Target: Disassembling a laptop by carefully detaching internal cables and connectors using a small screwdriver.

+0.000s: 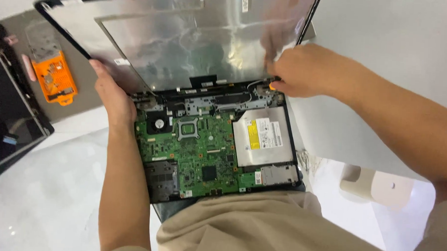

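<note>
Head view: opened black laptop base with green circuit board [193, 149].
Left hand [110, 94] grips the silvery foil-lined lid [187, 40]; right hand [300, 69] pinches an orange-handled tool [273, 85] by the hinge.

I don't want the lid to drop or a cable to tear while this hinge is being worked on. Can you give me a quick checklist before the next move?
1. Left hand bracing the lid panel at its lower left edge: ok.
2. Right hand at the right hinge, holding an orange-tipped tool: ok.
3. Tool tip seated on a screw: cannot tell, fingers hide it.
4. Cables near the hinge clear of the tool: cannot tell.
5. Green motherboard free of loose parts: ok.
</note>
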